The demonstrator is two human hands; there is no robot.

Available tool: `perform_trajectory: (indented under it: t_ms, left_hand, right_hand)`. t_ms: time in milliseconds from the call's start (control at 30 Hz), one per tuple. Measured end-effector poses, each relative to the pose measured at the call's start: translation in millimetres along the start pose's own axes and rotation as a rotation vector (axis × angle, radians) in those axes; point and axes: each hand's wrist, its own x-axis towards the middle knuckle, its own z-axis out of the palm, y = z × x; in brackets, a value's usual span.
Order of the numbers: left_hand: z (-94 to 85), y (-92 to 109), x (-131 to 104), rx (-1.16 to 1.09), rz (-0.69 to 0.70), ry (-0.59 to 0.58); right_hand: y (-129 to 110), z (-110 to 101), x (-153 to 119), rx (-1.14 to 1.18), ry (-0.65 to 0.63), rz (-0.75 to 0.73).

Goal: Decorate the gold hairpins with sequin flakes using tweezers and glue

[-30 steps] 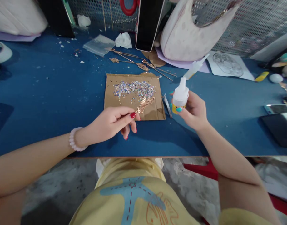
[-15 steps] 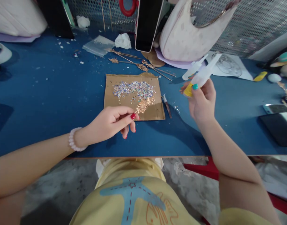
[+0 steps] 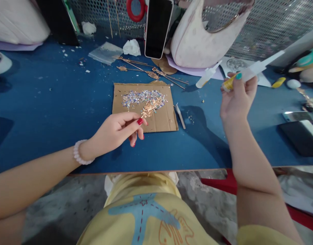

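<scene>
My left hand point(image 3: 123, 127) pinches the thin stem of a gold filigree hairpin point(image 3: 149, 108) between thumb and finger. The hairpin's ornate head is over a cardboard sheet point(image 3: 158, 124), at the lower edge of a patch of small shiny blue, white and pink chips point(image 3: 138, 97). Raised to the right, my right hand point(image 3: 239, 95) is closed around a white glue bottle point(image 3: 250, 71) with a long nozzle and a yellow label. The bottle is tilted, its nozzle pointing up and to the right. Tweezers point(image 3: 180, 116) lie at the cardboard's right edge.
Behind the cardboard lie several gold hairpins point(image 3: 151, 73), a plastic bag point(image 3: 105, 53) and crumpled tissue point(image 3: 131, 47). A phone point(image 3: 158, 29) leans upright beside a pale handbag point(image 3: 192, 44). A second glue bottle point(image 3: 206, 77) stands tilted near my right hand. Dark devices point(image 3: 299, 136) lie far right.
My right hand has moved right with the glue bottle, whose nozzle now leans further right. My left hand has shifted slightly left and up, bringing the hairpin head closer to the chips.
</scene>
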Motion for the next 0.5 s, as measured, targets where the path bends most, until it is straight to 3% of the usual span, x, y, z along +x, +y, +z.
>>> perform_trajectory:
  t_ms: [133,300,500]
  left_hand:
    - [-1.7,1.2,2.8,-0.045,-0.007,0.013]
    - [-4.4,-0.9,3.4,-0.061,-0.01,0.028]
    - [-4.5,-3.5,5.2,-0.093,-0.027,0.023]
  right_hand:
    - [12.3,-7.5,9.6,-0.054,0.117,0.022]
    - [29.7,-9.9,11.3,-0.11,-0.064,0.255]
    - [49.9,-11.1,8.7,-0.275,-0.223,0.249]
